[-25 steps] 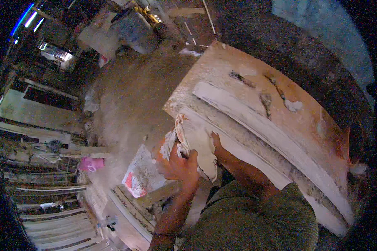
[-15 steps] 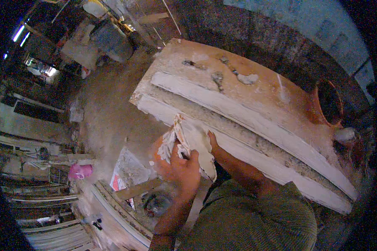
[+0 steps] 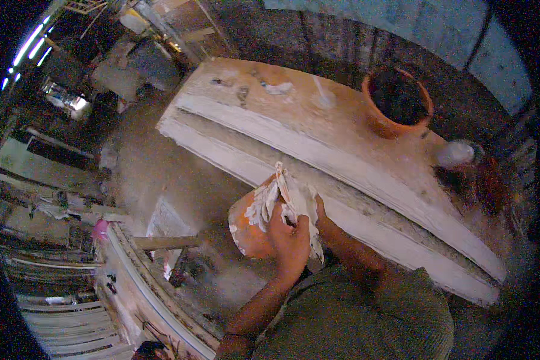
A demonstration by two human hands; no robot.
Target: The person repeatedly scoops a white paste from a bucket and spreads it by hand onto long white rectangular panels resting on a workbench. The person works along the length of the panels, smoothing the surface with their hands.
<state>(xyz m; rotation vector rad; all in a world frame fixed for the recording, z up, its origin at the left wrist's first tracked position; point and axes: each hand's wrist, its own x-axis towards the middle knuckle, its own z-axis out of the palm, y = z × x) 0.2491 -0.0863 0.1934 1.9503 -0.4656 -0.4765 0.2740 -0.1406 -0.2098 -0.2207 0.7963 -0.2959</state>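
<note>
An orange bucket (image 3: 250,223), crusted with white plaster and ragged at its rim, is tilted in front of me beside the near edge of the worktable. My left hand (image 3: 291,234) is closed on its plaster-caked rim, thumb and fingers bent round it. At the bucket's right side, my right hand (image 3: 322,211) grips the white-coated edge; most of its fingers are hidden. Past both hands lie two long white plaster strips (image 3: 342,171) on the table, side by side with a dark groove between them.
On the worktable (image 3: 306,84) stands a large orange tub (image 3: 423,123), with a pale container (image 3: 456,154) near it. White scraps (image 3: 279,88) lie toward its far end. Left of me are a wooden bar (image 3: 165,242), a long pale rail (image 3: 156,300) and stacked slats (image 3: 78,330).
My view has swung, so the worktable and the large tub appear farther left. Both hands stay on the bucket, which sits slightly farther right in view and shows more of its orange side.
</note>
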